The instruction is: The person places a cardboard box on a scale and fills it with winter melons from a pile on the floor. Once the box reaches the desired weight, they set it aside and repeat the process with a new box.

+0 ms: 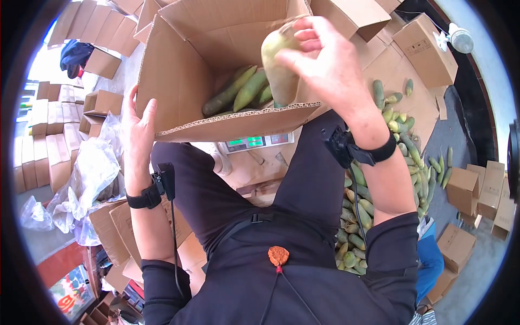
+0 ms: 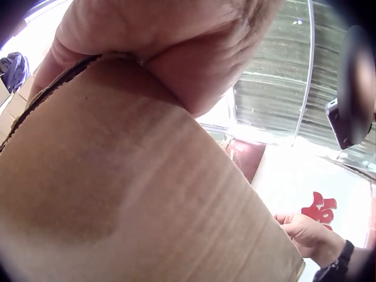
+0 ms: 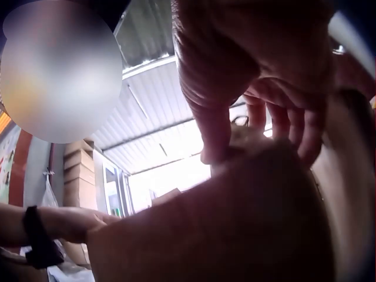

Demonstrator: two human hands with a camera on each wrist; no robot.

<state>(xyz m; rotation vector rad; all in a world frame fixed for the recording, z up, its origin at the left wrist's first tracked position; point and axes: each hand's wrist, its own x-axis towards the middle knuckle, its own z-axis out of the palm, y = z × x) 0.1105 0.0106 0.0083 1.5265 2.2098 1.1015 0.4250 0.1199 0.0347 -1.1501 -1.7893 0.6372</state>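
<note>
A large open cardboard box [image 1: 176, 89] tilts toward the person above the knees, with several green radishes [image 1: 252, 89] lying in it. At the box's near left corner, the left hand [image 1: 138, 130] grips the wall; in the left wrist view this hand [image 2: 158, 29] straddles the cardboard edge [image 2: 135, 176]. Over the right part of the opening, the right hand [image 1: 333, 67] holds a thick, pale green radish [image 1: 279, 62] upright between thumb and fingers. In the right wrist view the right hand [image 3: 252, 64] is dark, and the box wall [image 3: 217, 229] hides most of the radish.
Below the box is a scale [image 1: 260, 142] with a lit green display. A long pile of radishes [image 1: 355, 216] lies on the floor at the right. Cardboard boxes [image 1: 425, 51] stand around, and clear plastic bags [image 1: 95, 173] lie at the left.
</note>
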